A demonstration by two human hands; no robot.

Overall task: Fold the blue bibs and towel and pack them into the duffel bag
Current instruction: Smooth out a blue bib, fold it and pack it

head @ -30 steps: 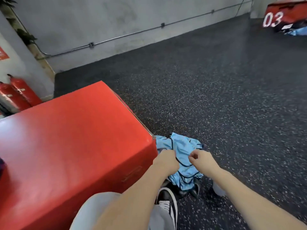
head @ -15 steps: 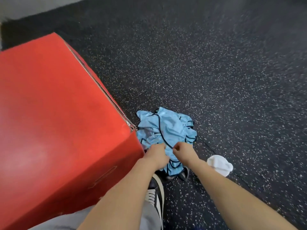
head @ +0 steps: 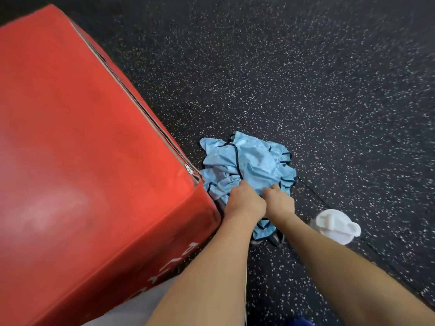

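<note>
A crumpled heap of light blue bibs [head: 249, 161] with dark trim lies on the speckled black floor, just right of the red box's corner. My left hand [head: 243, 202] and my right hand [head: 279, 202] are side by side at the heap's near edge, both with fingers curled into the blue cloth. The fingertips are buried in the fabric. No duffel bag or towel shows in the view.
A large red padded box [head: 82, 149] with a zip along its edge fills the left side. A white bottle lid [head: 336, 225] stands on the floor to the right of my right arm. A dark shoe [head: 270, 238] peeks from under the cloth.
The view tilted down and closer to the floor. Both hands stayed on the blue heap, now gripping it nearer its middle, and the white lid came fully into view.
</note>
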